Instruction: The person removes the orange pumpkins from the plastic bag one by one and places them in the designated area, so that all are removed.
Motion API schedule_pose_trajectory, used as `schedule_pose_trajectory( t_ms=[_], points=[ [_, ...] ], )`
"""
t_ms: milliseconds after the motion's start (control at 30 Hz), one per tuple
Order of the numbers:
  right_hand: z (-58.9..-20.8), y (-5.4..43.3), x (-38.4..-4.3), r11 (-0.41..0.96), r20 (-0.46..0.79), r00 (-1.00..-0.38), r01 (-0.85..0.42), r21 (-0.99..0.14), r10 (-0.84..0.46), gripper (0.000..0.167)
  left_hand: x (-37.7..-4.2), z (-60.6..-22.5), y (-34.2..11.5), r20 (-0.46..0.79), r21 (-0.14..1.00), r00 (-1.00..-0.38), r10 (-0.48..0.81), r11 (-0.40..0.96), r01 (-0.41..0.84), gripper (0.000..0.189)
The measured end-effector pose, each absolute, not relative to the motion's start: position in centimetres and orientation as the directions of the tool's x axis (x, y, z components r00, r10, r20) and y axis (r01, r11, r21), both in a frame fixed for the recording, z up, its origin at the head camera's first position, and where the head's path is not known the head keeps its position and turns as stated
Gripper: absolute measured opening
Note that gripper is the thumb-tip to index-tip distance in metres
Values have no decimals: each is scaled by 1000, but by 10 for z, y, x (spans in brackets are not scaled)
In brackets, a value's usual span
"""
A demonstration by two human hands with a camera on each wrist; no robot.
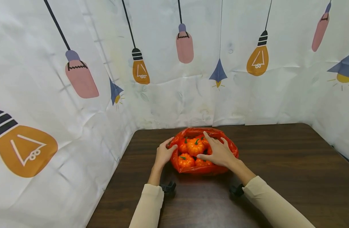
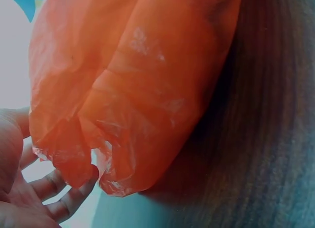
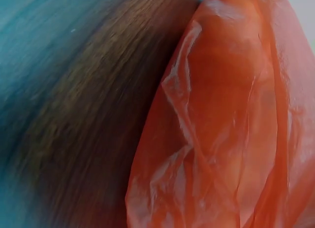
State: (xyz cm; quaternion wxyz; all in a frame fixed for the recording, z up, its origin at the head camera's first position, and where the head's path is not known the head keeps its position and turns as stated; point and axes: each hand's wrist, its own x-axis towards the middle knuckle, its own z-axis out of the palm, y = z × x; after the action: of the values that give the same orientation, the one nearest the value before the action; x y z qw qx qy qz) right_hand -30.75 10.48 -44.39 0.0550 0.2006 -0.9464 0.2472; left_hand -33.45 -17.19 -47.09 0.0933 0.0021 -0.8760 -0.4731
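An orange-red plastic bag (image 1: 205,170) sits on the table with its mouth spread wide. Inside lie several small orange pumpkins (image 1: 196,147) with green stems. At the bag's left rim, my left hand (image 1: 163,154) holds the edge, thumb toward the inside and fingers behind. The left wrist view shows its fingers (image 2: 74,198) at the crumpled rim of the bag (image 2: 147,90). My right hand (image 1: 221,153) reaches over the right part of the mouth with fingers and thumb spread above the pumpkins. Only the bag's side (image 3: 221,114) shows in the right wrist view; the right hand is hidden there.
The dark wooden table (image 1: 282,164) extends around the bag. White sheeting (image 1: 174,104) printed with lamps and bulbs hangs behind the table and along its sides. Dark wrist cameras (image 1: 168,187) are strapped under both forearms.
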Motion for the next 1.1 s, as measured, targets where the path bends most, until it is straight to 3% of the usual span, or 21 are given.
schedule_pose_trajectory(
  t_ms=[400,1100],
  points=[
    [-443,92,-317,800,158,-930,-365,-477,-331,115,-335,-472,-171,128,848,-989,-78,525,69,49],
    [-453,83,-328,790,138,-951,-308,-531,-278,98,-336,-471,-177,168,849,-985,-36,512,126,50]
  ],
)
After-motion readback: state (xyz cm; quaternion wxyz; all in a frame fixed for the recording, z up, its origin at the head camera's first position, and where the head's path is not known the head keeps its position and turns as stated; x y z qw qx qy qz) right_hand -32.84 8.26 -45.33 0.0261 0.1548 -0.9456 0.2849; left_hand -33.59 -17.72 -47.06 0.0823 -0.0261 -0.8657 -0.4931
